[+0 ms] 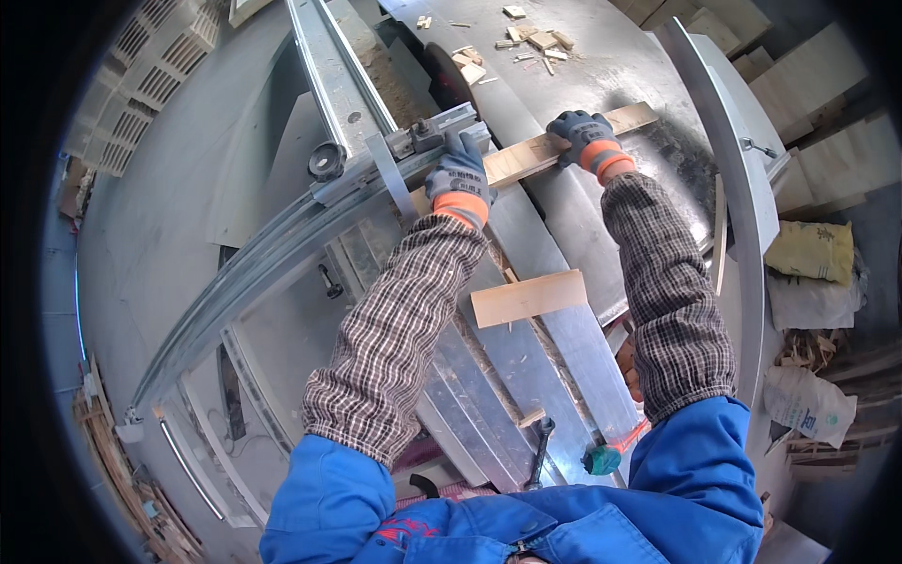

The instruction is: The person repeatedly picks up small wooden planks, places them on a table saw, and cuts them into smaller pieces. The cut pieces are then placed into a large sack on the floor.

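Note:
A long, narrow wooden board (520,160) lies across the metal saw table, slanting up to the right. My left hand (460,174), in a grey-blue glove with an orange cuff, grips it against the end of the metal fence (399,150); the fingertips reach over the fence and are partly hidden. Further right, my right hand (581,134), gloved alike, is closed around the board with the fingers curled over its far edge. Just beyond the board, a dark round saw blade (449,75) stands up from its slot.
Small wood offcuts (540,39) lie scattered on the far table. Nearer me are a flat wood piece (528,298), a wrench (540,451) and a green-headed tool (601,459). A tall metal rip fence (728,150) runs along the right; sacks (810,252) and stacked boards stand beyond it.

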`<state>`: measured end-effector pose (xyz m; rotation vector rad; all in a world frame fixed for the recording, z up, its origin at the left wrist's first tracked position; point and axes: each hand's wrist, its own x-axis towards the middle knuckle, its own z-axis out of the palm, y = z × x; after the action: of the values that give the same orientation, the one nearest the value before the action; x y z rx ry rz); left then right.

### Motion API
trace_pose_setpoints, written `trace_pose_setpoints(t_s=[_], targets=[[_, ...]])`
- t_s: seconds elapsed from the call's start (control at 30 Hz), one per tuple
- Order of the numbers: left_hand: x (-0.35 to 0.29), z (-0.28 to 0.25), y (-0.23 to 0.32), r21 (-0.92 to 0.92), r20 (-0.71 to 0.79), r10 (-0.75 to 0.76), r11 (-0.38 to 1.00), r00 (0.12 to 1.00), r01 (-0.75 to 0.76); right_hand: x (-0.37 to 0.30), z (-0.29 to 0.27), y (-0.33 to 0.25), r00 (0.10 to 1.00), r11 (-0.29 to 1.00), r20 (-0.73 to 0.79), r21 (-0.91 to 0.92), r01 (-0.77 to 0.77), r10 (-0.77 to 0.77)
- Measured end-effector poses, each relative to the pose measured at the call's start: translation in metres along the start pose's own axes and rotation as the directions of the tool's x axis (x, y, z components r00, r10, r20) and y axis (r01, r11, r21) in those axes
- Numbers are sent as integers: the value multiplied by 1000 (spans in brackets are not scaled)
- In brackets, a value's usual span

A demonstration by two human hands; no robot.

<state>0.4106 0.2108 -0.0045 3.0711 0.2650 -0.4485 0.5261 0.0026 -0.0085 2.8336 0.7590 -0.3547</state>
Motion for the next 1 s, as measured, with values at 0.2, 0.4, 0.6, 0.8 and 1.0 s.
trace_pose_setpoints(t_s=[0.2, 0.4, 0.6, 0.8, 1.0], targets=[[19, 2, -2, -29, -26, -22, 999, 999, 21, 12, 11, 6, 989, 996, -138, 61, 69, -60], [24, 17, -4, 67, -146, -12, 998, 989, 22, 22, 7, 5, 989, 993, -130, 83, 87, -76], [20, 5, -4, -28, -43, -56, 998, 997, 55, 17, 6, 14, 989, 990, -98, 72, 118, -111], [19, 4, -5, -73, -59, -56, 996, 997, 52, 10, 1, 14, 989, 990, -106, 75, 116, -108], [25, 6, -1, -86, 20, -91, 992, 996, 92, 8, 4, 9, 984, 990, -137, 76, 123, -111]])
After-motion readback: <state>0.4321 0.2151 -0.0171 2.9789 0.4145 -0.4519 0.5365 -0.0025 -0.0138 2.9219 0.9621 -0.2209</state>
